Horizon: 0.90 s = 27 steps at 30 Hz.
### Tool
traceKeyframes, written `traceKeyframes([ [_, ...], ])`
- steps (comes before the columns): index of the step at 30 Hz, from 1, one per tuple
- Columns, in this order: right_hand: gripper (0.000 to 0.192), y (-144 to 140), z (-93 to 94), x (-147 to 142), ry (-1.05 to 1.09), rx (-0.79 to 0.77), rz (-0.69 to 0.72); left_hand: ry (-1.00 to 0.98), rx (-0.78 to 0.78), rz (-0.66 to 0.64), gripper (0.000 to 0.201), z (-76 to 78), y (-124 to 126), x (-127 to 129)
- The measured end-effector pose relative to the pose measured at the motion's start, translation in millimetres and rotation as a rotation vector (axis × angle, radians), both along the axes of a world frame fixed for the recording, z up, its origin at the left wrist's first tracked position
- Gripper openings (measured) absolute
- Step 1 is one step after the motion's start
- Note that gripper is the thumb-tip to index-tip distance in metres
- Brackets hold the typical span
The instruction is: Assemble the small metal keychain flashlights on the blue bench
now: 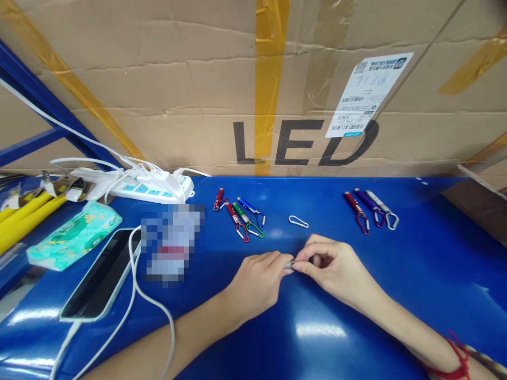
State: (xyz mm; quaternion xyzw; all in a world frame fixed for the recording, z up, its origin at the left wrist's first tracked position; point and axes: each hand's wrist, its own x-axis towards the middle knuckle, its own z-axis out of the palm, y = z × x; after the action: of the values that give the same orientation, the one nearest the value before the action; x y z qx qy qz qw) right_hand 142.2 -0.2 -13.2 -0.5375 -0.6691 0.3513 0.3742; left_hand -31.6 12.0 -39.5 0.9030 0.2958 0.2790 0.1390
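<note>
Both hands (293, 269) on sideways-lying torch (289, 265)

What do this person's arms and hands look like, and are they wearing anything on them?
Both forearms are bare, with no sleeves and no gloves. The left hand shows no ring, watch or band. The right hand is also bare, but a thin red string bracelet is tied round that arm at the picture's lower right edge.

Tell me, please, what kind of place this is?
Probably a small assembly or packing bench in a workshop or warehouse: sorted keychain flashlights on a blue table, a big cardboard box marked LED behind, and a power strip.
</note>
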Motion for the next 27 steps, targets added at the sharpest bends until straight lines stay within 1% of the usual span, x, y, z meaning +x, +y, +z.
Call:
traceKeyframes([
  [2, 0.023, 0, -1.0, -1, 0.007, -0.080, -0.011, -0.008, 0.050, 0.001, 0.022, 0.6, 0, 0],
  [5, 0.028, 1, -1.8, 1, 0.005, -0.195, 0.015, -0.021, 0.095, -0.003, 0.023, 2.2, 1, 1],
  [7, 0.031, 2, -2.3, 3, 0.015, -0.245, 0.033, -0.023, 0.095, -0.007, 0.024, 3.3, 1, 1],
  [10, 0.032, 4, -2.6, 6, 0.032, -0.277, 0.050, -0.029, 0.049, -0.012, 0.024, 4.6, 1, 1],
  [17, 0.028, 4, 1.1, 8, 0.015, -0.236, 0.039, -0.065, -0.074, -0.007, 0.021, 6.0, 1, 1],
  [19, 0.028, 4, 2.4, 9, 0.008, -0.215, 0.012, -0.080, -0.136, 0.000, 0.020, 8.0, 0, 1],
  [22, 0.026, 4, 3.5, 10, 0.012, -0.150, -0.025, -0.115, -0.217, -0.005, 0.023, 12.2, -2, 1],
  [24, 0.026, 5, 3.7, 11, 0.020, -0.110, -0.029, -0.116, -0.230, -0.015, 0.022, 14.3, -2, 1],
  [27, 0.026, 5, 3.0, 12, 0.016, -0.095, -0.018, -0.109, -0.220, -0.025, 0.021, 14.7, -2, 0],
])
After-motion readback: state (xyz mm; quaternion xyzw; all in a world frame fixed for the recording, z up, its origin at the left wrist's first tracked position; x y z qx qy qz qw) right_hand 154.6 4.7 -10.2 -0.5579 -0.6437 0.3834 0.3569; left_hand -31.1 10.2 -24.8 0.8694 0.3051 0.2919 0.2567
